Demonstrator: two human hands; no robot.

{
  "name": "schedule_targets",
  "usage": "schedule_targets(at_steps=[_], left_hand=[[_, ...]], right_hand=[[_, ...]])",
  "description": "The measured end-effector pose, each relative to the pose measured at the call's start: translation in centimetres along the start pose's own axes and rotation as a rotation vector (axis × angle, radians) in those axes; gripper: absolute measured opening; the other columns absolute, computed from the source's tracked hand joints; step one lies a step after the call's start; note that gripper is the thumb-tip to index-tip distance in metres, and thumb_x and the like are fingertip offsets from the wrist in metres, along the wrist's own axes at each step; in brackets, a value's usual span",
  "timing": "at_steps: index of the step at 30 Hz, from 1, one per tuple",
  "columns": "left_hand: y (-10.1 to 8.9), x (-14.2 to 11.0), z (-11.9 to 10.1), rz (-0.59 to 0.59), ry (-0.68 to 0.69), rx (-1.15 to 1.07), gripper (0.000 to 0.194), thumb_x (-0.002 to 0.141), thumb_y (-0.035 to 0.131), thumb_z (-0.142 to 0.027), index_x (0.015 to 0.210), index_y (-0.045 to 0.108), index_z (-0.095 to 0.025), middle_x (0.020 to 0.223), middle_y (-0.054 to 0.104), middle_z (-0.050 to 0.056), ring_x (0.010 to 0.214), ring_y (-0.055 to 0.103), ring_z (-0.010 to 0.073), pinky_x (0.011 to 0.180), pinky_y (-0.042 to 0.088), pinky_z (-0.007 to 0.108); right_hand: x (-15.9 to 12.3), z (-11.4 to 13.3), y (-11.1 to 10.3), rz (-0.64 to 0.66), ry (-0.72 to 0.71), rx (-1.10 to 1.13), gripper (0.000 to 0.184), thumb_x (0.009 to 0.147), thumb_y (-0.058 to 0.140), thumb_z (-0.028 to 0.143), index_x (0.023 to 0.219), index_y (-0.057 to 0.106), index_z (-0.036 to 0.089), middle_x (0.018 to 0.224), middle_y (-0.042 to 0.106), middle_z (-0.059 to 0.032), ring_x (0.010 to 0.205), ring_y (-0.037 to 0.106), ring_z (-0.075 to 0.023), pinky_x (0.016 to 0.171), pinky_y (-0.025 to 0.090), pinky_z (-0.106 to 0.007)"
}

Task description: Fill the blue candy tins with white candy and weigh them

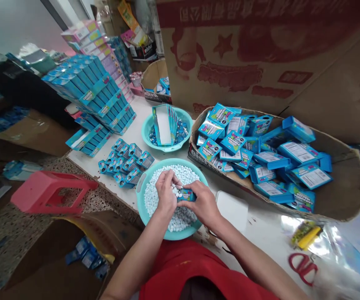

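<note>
Over a turquoise basin (141, 196) full of small white candies (155, 183), my two hands meet. My right hand (203, 202) grips a small blue box (186, 195) lying on its side, thumb and fingers on its two long edges. Its left end meets my left hand (166, 193), which is curled around several white candies at the box's end. Whether any candies are inside the box I cannot tell. Left of the basin, a cluster of small blue boxes (123, 162) stands on the white table (142, 108).
Behind stands another turquoise basin (144, 129) with folded cartons. On the right, a long cardboard tray (345, 204) holds many blue boxes. Stacked display boxes (89, 96) rise at the left. A red stool (47, 191), an open carton (117, 237) and red scissors (303, 266) lie around.
</note>
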State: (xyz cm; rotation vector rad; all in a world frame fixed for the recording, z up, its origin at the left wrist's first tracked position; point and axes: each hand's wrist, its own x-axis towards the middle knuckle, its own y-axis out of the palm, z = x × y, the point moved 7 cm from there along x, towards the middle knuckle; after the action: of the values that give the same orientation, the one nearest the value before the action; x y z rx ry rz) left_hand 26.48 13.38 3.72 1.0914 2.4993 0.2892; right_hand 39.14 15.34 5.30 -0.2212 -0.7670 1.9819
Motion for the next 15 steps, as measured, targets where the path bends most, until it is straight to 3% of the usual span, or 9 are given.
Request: schedule_targets(at_steps=[6,11,13,15], left_hand=[[0.8,-0.7,-1.1,0.070,0.012,-0.017,0.024,0.077,0.061,-0.038,0.068,0.052,-0.018,0.052,0.050,-0.004,0.044,0.049,0.0084,0.043,0.035,0.020],[0.3,-0.4,-2.3,0.034,0.069,0.012,0.023,0.077,0.060,-0.039,0.070,0.052,-0.019,0.051,0.046,-0.005,0.040,0.039,0.0060,0.040,0.027,0.019],[-0.9,0.7,-2.1,0.016,0.109,0.144,0.025,0.081,0.054,-0.042,0.071,0.053,-0.020,0.052,0.047,-0.004,0.043,0.042,0.0083,0.042,0.030,0.020],[-2.3,2.0,-1.0,0.057,0.139,0.468,0.026,0.082,0.050,-0.044,0.074,0.056,-0.021,0.061,0.057,0.000,0.057,0.054,0.0138,0.053,0.041,0.024]], right_hand=[[-0.2,-0.5,0.4,-0.037,0.024,0.146,0.038,0.073,0.071,0.049,0.096,0.064,0.021,0.087,0.065,-0.0070,0.086,0.060,-0.0241,0.074,0.047,-0.035],[-1.0,-1.2,-0.6,-0.085,0.091,0.384,0.044,0.063,0.077,0.054,0.093,0.067,0.023,0.087,0.064,-0.0042,0.085,0.061,-0.0226,0.076,0.049,-0.036],[-2.3,-2.2,-2.2,-0.113,0.133,0.459,0.048,0.058,0.078,0.057,0.091,0.067,0.024,0.088,0.063,-0.0031,0.084,0.061,-0.0222,0.075,0.049,-0.035],[-4.3,-3.8,-4.4,-0.165,0.193,0.481,0.049,0.056,0.078,0.057,0.091,0.067,0.025,0.090,0.064,-0.0028,0.082,0.062,-0.0222,0.072,0.050,-0.034]])
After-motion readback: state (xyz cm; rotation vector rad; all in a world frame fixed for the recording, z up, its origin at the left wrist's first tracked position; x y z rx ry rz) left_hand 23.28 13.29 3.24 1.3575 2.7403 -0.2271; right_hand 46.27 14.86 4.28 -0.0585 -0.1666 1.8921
